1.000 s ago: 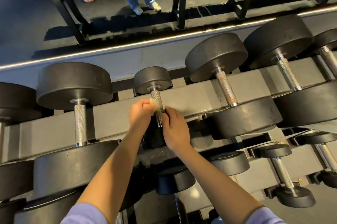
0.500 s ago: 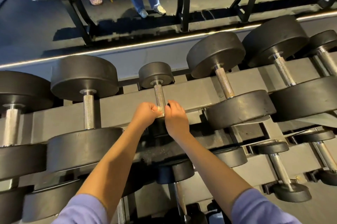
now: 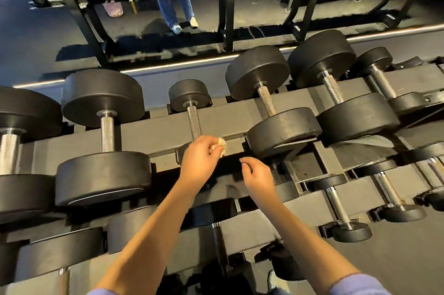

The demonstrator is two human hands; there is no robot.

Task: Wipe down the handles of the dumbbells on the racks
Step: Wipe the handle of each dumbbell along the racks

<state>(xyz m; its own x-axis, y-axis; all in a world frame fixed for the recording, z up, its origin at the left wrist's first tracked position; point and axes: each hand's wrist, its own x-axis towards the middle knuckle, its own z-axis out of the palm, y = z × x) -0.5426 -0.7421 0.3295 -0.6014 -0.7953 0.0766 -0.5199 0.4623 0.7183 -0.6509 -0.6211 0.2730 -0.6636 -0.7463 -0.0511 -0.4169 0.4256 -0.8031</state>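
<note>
A small black dumbbell [image 3: 189, 94] lies on the top tier of the rack [image 3: 156, 134], its knurled steel handle [image 3: 193, 122] pointing toward me. My left hand [image 3: 200, 162] is at the near end of that handle, closed on a small pale cloth [image 3: 221, 144]. My right hand [image 3: 258, 175] hovers just right of it, off the handle, fingers loosely curled and empty. Larger dumbbells flank it: one to the left [image 3: 103, 100] and one to the right [image 3: 258, 73], each with a bare steel handle.
More dumbbells fill the lower tiers [image 3: 336, 203] and the far right [image 3: 322, 59]. A mirror behind the rack reflects another rack [image 3: 228, 6] and a person's jeans and shoes [image 3: 176, 13]. A lit strip [image 3: 192, 61] runs along the mirror base.
My right hand has let go of the small dumbbell's handle and moved right and down. My left hand with the cloth has slid to the handle's near end.
</note>
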